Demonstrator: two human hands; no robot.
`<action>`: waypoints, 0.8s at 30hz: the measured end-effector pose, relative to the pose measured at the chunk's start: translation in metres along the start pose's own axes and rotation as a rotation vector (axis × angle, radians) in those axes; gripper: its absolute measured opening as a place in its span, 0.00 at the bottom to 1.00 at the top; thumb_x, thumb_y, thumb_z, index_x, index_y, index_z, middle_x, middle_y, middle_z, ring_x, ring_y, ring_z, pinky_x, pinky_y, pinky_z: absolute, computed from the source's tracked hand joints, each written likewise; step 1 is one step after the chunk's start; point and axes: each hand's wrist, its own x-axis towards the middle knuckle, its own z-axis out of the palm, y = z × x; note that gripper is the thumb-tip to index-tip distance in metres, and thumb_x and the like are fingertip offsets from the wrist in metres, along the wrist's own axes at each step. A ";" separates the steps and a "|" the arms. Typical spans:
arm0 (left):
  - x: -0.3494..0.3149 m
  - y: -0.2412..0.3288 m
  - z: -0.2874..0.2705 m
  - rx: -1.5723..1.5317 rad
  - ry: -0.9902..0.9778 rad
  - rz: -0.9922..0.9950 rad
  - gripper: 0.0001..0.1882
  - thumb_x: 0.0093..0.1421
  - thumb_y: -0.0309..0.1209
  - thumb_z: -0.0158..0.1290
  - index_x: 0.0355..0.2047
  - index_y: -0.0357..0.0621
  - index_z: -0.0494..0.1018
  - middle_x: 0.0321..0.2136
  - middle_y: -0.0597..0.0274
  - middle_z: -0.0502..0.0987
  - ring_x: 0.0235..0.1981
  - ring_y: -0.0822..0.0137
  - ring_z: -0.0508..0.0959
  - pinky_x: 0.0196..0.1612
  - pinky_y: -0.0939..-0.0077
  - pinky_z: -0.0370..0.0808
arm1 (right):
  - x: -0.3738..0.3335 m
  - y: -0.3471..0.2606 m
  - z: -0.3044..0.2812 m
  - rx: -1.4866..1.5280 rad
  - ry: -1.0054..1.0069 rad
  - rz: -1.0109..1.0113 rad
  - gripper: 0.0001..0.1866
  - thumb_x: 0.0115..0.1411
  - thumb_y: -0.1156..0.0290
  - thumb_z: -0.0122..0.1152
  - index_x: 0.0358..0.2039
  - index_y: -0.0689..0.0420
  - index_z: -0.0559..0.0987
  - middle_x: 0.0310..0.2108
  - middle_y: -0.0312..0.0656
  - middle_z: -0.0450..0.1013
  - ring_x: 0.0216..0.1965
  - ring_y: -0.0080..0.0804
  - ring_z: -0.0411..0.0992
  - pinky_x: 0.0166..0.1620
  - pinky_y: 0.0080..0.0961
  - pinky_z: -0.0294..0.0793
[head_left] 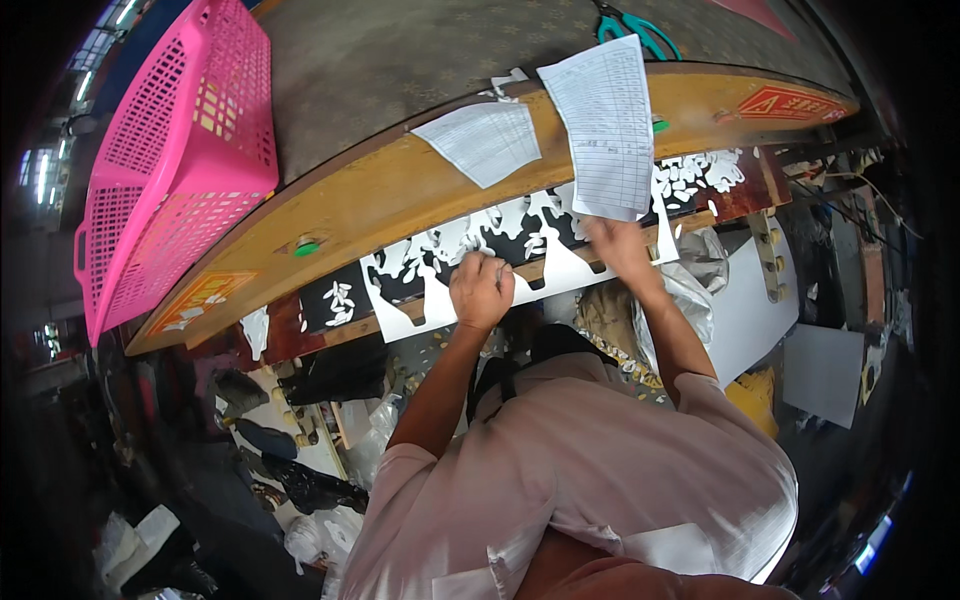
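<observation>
A long white sheet (pixel 560 262) with rows of shapes cut out of it lies on a dark strip along the front of the yellow machine beam. My left hand (pixel 483 291) rests on the sheet with its fingers curled in; whatever they may hold is hidden. Further right, my right hand (pixel 617 247) is over the sheet, just below a hanging ruled paper (pixel 608 135). Its fingers are partly hidden and slightly blurred. Small white cut pieces (pixel 338 303) lie loose left of the sheet, and a heap of similar white pieces (pixel 712 170) is at the far right.
The yellow beam (pixel 370 185) carries a green button (pixel 306 248) and another paper (pixel 482 140). A pink plastic basket (pixel 185 150) stands at the left on the machine top. Teal-handled scissors (pixel 640 35) lie at the back. Plastic bags (pixel 330 535) and scraps cover the floor.
</observation>
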 end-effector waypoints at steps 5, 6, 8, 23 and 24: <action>0.007 0.004 0.005 0.042 0.010 -0.075 0.06 0.58 0.35 0.62 0.33 0.49 0.79 0.37 0.60 0.77 0.39 0.52 0.79 0.42 0.55 0.75 | -0.036 0.029 0.038 -0.248 0.039 -0.407 0.09 0.64 0.64 0.69 0.38 0.56 0.89 0.37 0.44 0.82 0.44 0.49 0.79 0.61 0.48 0.72; 0.008 0.006 0.004 0.051 -0.001 -0.123 0.06 0.57 0.35 0.63 0.32 0.49 0.79 0.36 0.60 0.77 0.39 0.52 0.79 0.41 0.55 0.75 | -0.036 0.030 0.040 -0.244 0.050 -0.408 0.08 0.64 0.66 0.69 0.38 0.56 0.89 0.37 0.44 0.82 0.43 0.49 0.78 0.58 0.47 0.73; 0.008 0.006 0.003 0.052 -0.018 -0.182 0.06 0.57 0.35 0.63 0.32 0.49 0.79 0.35 0.60 0.76 0.38 0.52 0.79 0.41 0.55 0.75 | -0.036 0.028 0.042 -0.238 0.060 -0.415 0.07 0.64 0.67 0.70 0.37 0.56 0.89 0.36 0.44 0.82 0.42 0.48 0.77 0.54 0.45 0.74; -0.038 0.062 -0.036 0.026 -0.148 -0.180 0.07 0.57 0.33 0.64 0.34 0.47 0.82 0.36 0.59 0.76 0.40 0.52 0.78 0.43 0.54 0.72 | -0.081 -0.007 -0.007 -0.083 -0.265 -0.017 0.12 0.65 0.63 0.69 0.36 0.61 0.88 0.38 0.52 0.82 0.45 0.54 0.80 0.52 0.45 0.78; -0.044 0.083 -0.046 0.039 -0.229 -0.218 0.06 0.56 0.33 0.65 0.34 0.48 0.83 0.36 0.60 0.76 0.42 0.52 0.79 0.44 0.54 0.73 | -0.085 -0.013 -0.023 -0.014 -0.336 0.205 0.13 0.65 0.62 0.69 0.37 0.61 0.88 0.39 0.53 0.83 0.45 0.54 0.81 0.52 0.44 0.79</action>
